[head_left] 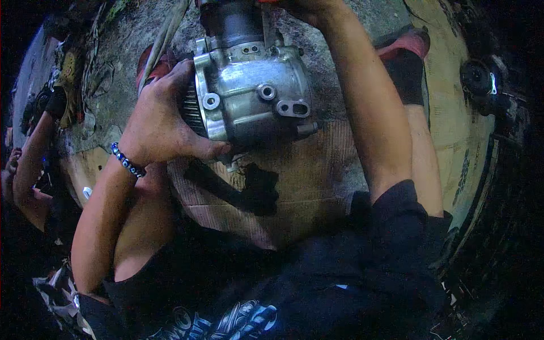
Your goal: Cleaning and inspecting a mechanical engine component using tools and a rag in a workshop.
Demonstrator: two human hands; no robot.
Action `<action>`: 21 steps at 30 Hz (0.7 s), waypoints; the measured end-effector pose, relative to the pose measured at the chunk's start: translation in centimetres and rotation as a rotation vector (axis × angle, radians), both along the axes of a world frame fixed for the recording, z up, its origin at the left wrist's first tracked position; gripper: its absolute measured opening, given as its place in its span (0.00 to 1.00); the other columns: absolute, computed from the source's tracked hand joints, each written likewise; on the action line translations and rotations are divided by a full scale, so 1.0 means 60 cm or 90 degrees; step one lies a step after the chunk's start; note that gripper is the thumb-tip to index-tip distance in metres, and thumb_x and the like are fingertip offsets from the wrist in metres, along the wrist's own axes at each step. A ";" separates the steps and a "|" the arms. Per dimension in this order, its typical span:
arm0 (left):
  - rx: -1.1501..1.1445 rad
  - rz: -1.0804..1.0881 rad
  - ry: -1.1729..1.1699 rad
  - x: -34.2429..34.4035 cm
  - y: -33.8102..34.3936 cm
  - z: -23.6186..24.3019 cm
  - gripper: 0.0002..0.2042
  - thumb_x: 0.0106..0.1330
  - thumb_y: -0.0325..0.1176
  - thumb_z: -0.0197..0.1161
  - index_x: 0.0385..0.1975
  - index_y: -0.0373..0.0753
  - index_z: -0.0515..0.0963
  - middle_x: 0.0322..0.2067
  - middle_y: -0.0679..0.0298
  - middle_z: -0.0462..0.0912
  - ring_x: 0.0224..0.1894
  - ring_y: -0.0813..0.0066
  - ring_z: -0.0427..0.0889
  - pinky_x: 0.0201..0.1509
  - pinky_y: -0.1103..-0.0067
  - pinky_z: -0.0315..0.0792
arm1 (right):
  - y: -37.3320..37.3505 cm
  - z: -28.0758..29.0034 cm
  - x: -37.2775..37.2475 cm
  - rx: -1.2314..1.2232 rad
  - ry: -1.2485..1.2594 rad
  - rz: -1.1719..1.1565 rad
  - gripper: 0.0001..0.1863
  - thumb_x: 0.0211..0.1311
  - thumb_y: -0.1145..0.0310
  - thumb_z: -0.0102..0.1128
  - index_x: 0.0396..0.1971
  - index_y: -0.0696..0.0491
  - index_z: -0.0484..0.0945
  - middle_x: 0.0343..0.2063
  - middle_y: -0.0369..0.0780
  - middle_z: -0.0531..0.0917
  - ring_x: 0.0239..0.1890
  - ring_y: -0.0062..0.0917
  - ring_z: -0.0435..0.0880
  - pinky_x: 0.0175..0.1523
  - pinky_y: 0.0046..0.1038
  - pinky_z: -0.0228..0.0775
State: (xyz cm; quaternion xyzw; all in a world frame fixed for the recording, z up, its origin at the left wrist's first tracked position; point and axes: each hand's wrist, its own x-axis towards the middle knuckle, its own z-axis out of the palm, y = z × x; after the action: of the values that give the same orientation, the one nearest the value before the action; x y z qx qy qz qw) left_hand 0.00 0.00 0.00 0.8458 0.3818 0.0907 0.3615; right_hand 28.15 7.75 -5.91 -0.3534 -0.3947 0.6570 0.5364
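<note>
A silvery cast-metal housing [249, 85] with bolt holes and a small oval flange is raised between my arms. A toothed gear [192, 107] shows at its left end. My left hand [164, 119], a beaded bracelet at the wrist, is closed round that geared end, thumb along the lower edge. A dark cylindrical part [238, 25] joins the housing's far side. My right hand [309, 10] is at the top edge beside the cylinder, near a sliver of orange. Its fingers are mostly cut off, so its grip is hidden.
Flattened cardboard [317, 187] covers the ground between my legs, with a dark shadow on it. A pale strap or hose [166, 39] runs past my left hand. Another person's arm [33, 153] is at the far left. A dark round part [476, 76] lies at the right.
</note>
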 end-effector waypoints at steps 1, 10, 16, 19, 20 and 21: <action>-0.005 0.000 -0.009 -0.002 0.000 0.002 0.51 0.23 0.43 0.81 0.55 0.28 0.68 0.43 0.52 0.80 0.45 0.69 0.80 0.54 0.77 0.71 | -0.007 0.018 -0.016 0.001 -0.009 -0.010 0.20 0.60 0.72 0.60 0.52 0.50 0.68 0.37 0.37 0.78 0.38 0.26 0.78 0.45 0.32 0.73; -0.048 -0.002 -0.036 0.008 -0.001 0.013 0.44 0.24 0.41 0.80 0.48 0.27 0.71 0.39 0.54 0.81 0.43 0.67 0.81 0.51 0.76 0.73 | 0.025 0.012 -0.076 -0.090 -0.165 -0.237 0.17 0.44 0.71 0.68 0.37 0.55 0.77 0.27 0.35 0.79 0.29 0.26 0.79 0.35 0.29 0.71; 0.027 -0.012 -0.046 0.005 0.003 -0.001 0.43 0.25 0.44 0.79 0.46 0.27 0.72 0.38 0.50 0.82 0.42 0.61 0.82 0.50 0.73 0.73 | 0.024 0.005 -0.077 0.103 -0.305 -0.366 0.12 0.46 0.65 0.66 0.29 0.57 0.80 0.23 0.39 0.80 0.27 0.25 0.78 0.33 0.30 0.68; 0.000 -0.013 0.003 0.008 0.003 0.009 0.41 0.26 0.44 0.79 0.44 0.28 0.73 0.38 0.49 0.81 0.42 0.59 0.81 0.49 0.72 0.73 | 0.028 -0.015 -0.070 0.398 -0.806 -0.564 0.11 0.47 0.64 0.64 0.22 0.58 0.78 0.19 0.38 0.77 0.24 0.25 0.76 0.32 0.31 0.67; 0.000 -0.012 -0.017 0.006 0.003 0.001 0.40 0.25 0.44 0.79 0.44 0.29 0.74 0.38 0.49 0.81 0.42 0.59 0.81 0.49 0.72 0.73 | 0.019 -0.013 -0.068 0.238 -0.558 -0.536 0.11 0.48 0.64 0.62 0.21 0.57 0.76 0.17 0.38 0.76 0.22 0.24 0.75 0.30 0.32 0.66; 0.000 -0.014 -0.037 0.005 0.001 -0.002 0.40 0.25 0.44 0.79 0.44 0.29 0.74 0.38 0.49 0.81 0.42 0.59 0.81 0.49 0.72 0.73 | 0.007 0.003 -0.071 0.080 -0.313 -0.495 0.11 0.48 0.64 0.61 0.19 0.57 0.74 0.16 0.37 0.74 0.21 0.24 0.74 0.29 0.33 0.65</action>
State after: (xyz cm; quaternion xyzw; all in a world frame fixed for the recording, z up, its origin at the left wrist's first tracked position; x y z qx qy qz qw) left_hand 0.30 0.08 -0.13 0.8470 0.3618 0.1112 0.3734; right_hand 23.91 8.19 -5.71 -0.5869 -0.3874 0.2786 0.6541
